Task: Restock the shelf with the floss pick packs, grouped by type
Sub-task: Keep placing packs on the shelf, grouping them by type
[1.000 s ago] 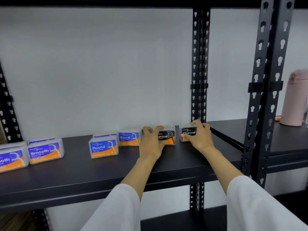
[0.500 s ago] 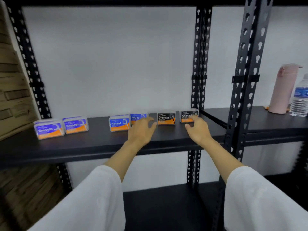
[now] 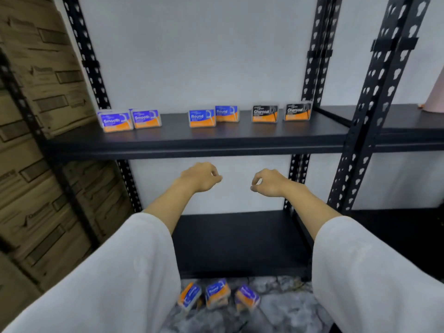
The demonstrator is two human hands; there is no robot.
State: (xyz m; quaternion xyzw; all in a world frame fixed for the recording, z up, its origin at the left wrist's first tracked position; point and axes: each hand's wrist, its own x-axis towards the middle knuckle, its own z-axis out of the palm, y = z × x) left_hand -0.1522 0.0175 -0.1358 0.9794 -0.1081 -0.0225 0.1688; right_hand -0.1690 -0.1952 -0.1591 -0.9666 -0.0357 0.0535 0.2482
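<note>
I am seeing stacked brown cardboard boxes with printed labels [image 3: 36, 131] filling the left edge, standing just beside the black perforated metal upright [image 3: 84, 49]. A plain white wall [image 3: 192, 56] is showing behind the rack. At the far right a pale pink rounded object [image 3: 436, 97] is sitting, mostly cut off. Below, grey mottled stone-patterned flooring [image 3: 288, 306] is lying blurred.

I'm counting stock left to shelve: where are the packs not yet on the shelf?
In the head view, three loose packs lie on the mottled grey floor, bottom centre, just before the bottom shelf, between the two sleeves.
</note>
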